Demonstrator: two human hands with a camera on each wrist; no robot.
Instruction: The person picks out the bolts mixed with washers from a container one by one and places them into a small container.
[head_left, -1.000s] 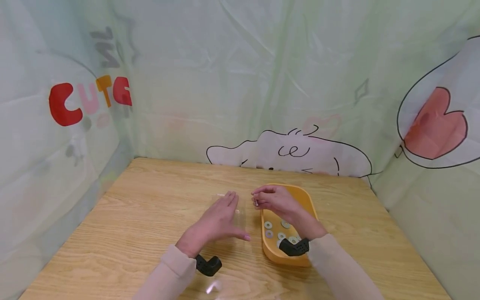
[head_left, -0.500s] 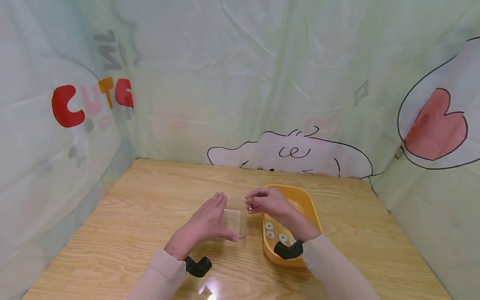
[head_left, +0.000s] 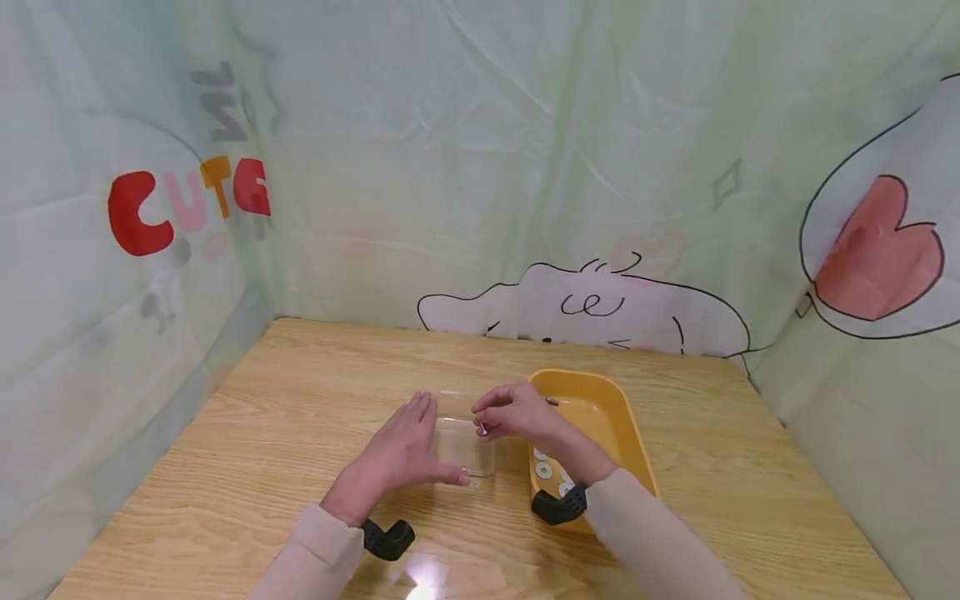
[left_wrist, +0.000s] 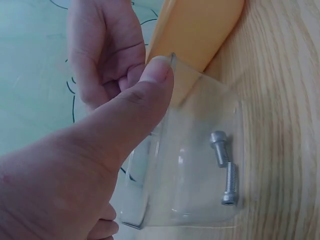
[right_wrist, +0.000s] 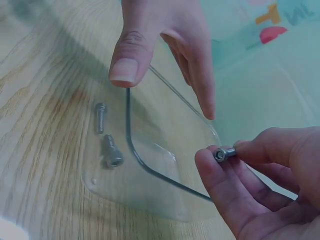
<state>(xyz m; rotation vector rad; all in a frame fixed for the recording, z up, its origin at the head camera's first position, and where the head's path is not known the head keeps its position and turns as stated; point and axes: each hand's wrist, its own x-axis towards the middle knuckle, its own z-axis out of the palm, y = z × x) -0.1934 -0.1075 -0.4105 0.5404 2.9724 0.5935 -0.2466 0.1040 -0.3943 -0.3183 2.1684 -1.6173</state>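
Note:
My right hand pinches a silver socket-head bolt between thumb and fingers, at the right side of a clear plastic box. In the right wrist view, the bolt's hex-socket end faces the camera. Across the box's left side, my left hand spreads with fairly straight fingers, its thumb right at the rim. Through the clear wall show two more bolts on the box floor, one lying end to end with the other.
Right of the box stands an orange tray, partly covered by my right forearm. It holds several pale washers and a small metal piece near its far left side. A printed curtain hangs behind the wooden table.
Still pinching the bolt, my right hand has moved left from the tray's edge to the clear box. My left hand has shifted slightly left, uncovering more of the box.

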